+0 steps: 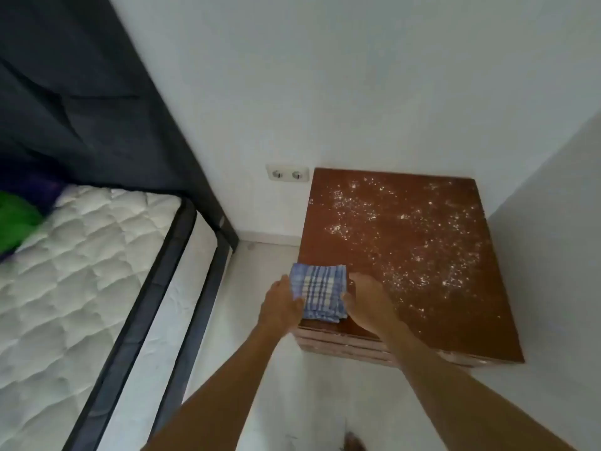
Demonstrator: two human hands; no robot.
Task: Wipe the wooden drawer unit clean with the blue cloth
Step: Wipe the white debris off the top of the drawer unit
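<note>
The wooden drawer unit (432, 307) stands in the room's corner, its reddish-brown top speckled with white powder (406, 229) across the middle and right. A folded blue-and-white checked cloth (320, 291) lies on the unit's near left corner. My left hand (281, 307) grips the cloth's left edge. My right hand (367, 304) holds its right edge, resting on the wood. Both forearms reach in from the bottom of the view.
A bed with a white quilted mattress (74, 271) and dark frame (169, 275) lies to the left, with a green item (16, 222) on it. A double wall socket (287, 173) sits left of the unit. White walls close in behind and to the right.
</note>
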